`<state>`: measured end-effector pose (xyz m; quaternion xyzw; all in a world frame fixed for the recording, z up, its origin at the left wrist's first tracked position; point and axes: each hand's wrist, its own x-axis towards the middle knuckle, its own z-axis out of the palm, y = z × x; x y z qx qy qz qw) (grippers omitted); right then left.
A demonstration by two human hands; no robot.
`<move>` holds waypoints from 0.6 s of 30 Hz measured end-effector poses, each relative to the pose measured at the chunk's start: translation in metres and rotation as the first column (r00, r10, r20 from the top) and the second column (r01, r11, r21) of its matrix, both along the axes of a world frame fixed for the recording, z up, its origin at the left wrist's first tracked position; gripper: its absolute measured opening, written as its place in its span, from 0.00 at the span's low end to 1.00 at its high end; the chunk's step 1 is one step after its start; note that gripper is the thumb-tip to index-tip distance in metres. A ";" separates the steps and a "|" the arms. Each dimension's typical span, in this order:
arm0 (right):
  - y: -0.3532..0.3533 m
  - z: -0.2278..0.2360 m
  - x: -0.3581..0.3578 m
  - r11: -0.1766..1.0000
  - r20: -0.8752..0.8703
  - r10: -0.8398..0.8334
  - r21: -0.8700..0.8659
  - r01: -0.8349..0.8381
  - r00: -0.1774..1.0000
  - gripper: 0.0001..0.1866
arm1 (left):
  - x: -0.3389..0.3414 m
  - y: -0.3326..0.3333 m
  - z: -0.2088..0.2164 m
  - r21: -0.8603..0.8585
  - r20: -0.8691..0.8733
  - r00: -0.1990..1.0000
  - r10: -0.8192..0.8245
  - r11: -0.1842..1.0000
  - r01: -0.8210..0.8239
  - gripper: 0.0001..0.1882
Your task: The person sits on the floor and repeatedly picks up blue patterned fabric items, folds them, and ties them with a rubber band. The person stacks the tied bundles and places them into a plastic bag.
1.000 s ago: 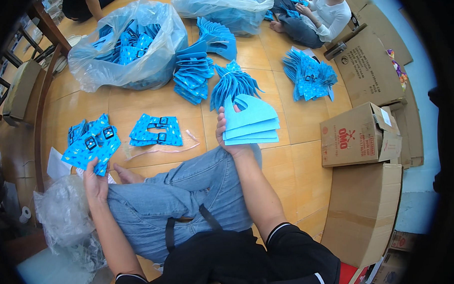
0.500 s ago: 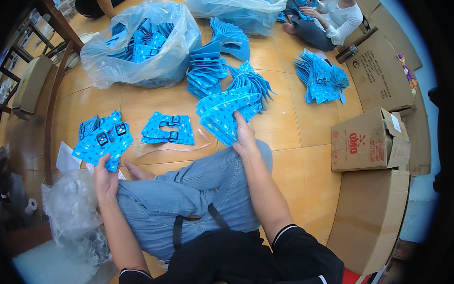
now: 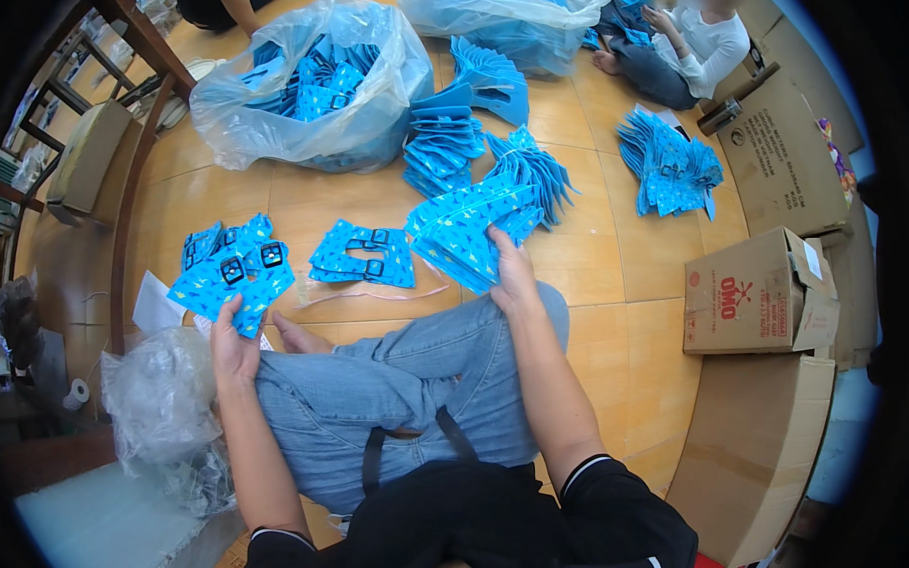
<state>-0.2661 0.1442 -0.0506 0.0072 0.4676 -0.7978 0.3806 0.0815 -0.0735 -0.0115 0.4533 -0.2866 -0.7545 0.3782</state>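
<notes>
My left hand [image 3: 236, 354] grips the near corner of a blue patterned fabric piece [image 3: 210, 298] with black buckles on it. More buckled blue fabric shows just behind that piece. In my right hand [image 3: 514, 269], above my right knee, is a stack of blue patterned fabric pieces [image 3: 461, 234], thumb on top and the other fingers hidden underneath. Between my hands, on the floor, lies a small pile of buckled blue pieces [image 3: 363, 255], beside a pale pink strip [image 3: 425, 288]. Fanned blue stacks [image 3: 440, 149] stand just beyond the stack in my right hand.
Large clear plastic bags [image 3: 388, 106] full of blue pieces stand at the back. Another blue pile [image 3: 671, 166] lies at the right, near a seated person [image 3: 712, 50]. Cardboard boxes [image 3: 741, 309] line the right side. Crumpled clear plastic [image 3: 158, 394] lies by my left forearm.
The whole view has shifted slightly, so things sit further right in it. The stack in my right hand has moved a little left against the piles behind. Both hands keep their hold.
</notes>
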 end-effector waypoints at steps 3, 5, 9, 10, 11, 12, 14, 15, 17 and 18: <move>0.000 -0.002 0.000 1.000 -0.021 0.003 -0.031 -0.004 1.000 0.22 | 0.002 -0.001 -0.005 0.009 -0.009 1.000 0.004 1.000 -0.004 0.18; 0.001 -0.002 0.001 0.999 0.008 -0.041 0.023 0.040 0.999 0.20 | 0.002 -0.003 -0.008 0.018 -0.026 1.000 0.006 1.000 -0.006 0.18; -0.002 0.005 0.003 0.999 0.040 0.007 -0.039 -0.005 0.999 0.20 | -0.002 -0.003 -0.010 -0.006 -0.045 0.997 0.058 0.998 -0.059 0.20; -0.003 0.007 0.004 0.999 0.035 0.013 -0.044 -0.012 0.999 0.20 | -0.003 -0.002 -0.011 -0.007 -0.054 0.997 0.060 0.998 -0.060 0.20; -0.004 0.009 0.004 0.998 0.029 0.039 -0.056 -0.037 0.999 0.19 | -0.005 -0.001 -0.011 -0.018 -0.058 0.996 0.070 0.997 -0.071 0.20; -0.003 0.011 0.004 0.998 0.039 0.041 -0.045 -0.039 0.998 0.19 | -0.004 -0.001 -0.011 -0.009 -0.055 0.997 0.058 0.998 -0.058 0.19; -0.002 0.012 0.004 0.998 0.011 0.060 -0.013 -0.059 0.998 0.16 | -0.004 -0.001 -0.011 0.000 -0.058 0.998 0.000 1.000 0.000 0.19; -0.001 0.012 0.004 0.998 0.011 0.056 0.011 -0.056 0.998 0.15 | -0.003 -0.001 -0.012 -0.006 -0.063 0.998 -0.012 1.000 0.011 0.18; -0.002 0.010 0.003 0.999 -0.009 0.047 -0.005 -0.047 0.999 0.13 | -0.004 -0.004 -0.015 -0.008 -0.055 0.998 -0.025 1.000 0.024 0.18; -0.002 0.008 0.003 0.999 -0.010 0.042 -0.008 -0.042 0.999 0.12 | -0.004 -0.006 -0.016 0.014 -0.046 0.999 -0.016 1.000 0.017 0.17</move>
